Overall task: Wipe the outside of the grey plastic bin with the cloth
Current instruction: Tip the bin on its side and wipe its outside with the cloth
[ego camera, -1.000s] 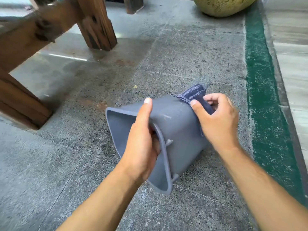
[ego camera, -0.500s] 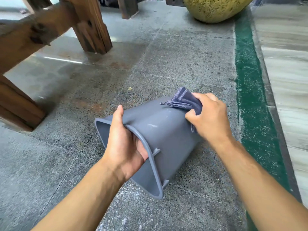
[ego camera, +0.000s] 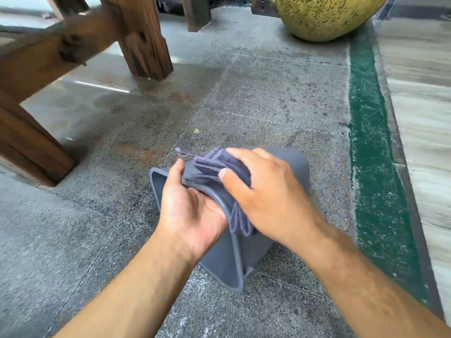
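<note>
- My left hand grips the rim of the grey bin, lying sideways on the floor.
- My right hand presses the bunched cloth onto the bin's side.

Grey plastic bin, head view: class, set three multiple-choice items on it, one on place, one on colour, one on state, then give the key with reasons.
1. Where is the cloth?
A. Under the right hand against the bin's outer wall near the rim
B. Flat on the floor beside the bin
C. Draped over the wooden beam

2. What colour is the strip in the floor to the right?
A. Red
B. Green
C. Yellow

3. How does the grey plastic bin lie?
A. Upright, mouth upward
B. Upside down, flat on its rim
C. Tipped on its side, mouth to the left

Key: 1 A, the right hand presses the cloth on the wall. 2 B, the strip is green. 3 C, the left hand grips the rim at the sideways opening.
</note>
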`<state>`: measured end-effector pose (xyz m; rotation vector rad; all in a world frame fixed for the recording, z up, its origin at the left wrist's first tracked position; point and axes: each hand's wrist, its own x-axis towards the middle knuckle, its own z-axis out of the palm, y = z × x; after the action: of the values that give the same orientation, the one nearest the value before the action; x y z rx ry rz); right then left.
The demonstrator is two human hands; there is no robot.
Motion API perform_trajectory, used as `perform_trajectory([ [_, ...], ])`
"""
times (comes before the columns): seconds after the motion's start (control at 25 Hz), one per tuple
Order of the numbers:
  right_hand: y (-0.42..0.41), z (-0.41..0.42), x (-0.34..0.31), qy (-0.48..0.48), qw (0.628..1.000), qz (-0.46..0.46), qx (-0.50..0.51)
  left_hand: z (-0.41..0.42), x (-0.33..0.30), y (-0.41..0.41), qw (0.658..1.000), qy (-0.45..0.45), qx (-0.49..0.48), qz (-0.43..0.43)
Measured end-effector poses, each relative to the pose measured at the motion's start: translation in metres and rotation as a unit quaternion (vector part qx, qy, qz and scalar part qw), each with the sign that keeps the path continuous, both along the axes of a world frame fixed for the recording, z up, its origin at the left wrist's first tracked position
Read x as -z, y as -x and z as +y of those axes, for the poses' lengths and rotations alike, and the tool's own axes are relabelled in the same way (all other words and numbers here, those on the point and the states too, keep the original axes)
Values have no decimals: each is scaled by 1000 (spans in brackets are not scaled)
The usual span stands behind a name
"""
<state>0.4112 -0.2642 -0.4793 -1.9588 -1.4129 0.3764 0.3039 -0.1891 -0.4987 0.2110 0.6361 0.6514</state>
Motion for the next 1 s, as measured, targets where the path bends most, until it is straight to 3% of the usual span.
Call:
perform_trajectory([
  [0.28,31,10,19,16,997,-55,-51,5,5,10,997,44,-34,59],
  [0.6,48,27,42,38,990,-133,-19,10,9,24,993,61,-59,86],
  [1.0,15,44,57,80,982,-172,-11,6,10,24,990,3,-32,137],
])
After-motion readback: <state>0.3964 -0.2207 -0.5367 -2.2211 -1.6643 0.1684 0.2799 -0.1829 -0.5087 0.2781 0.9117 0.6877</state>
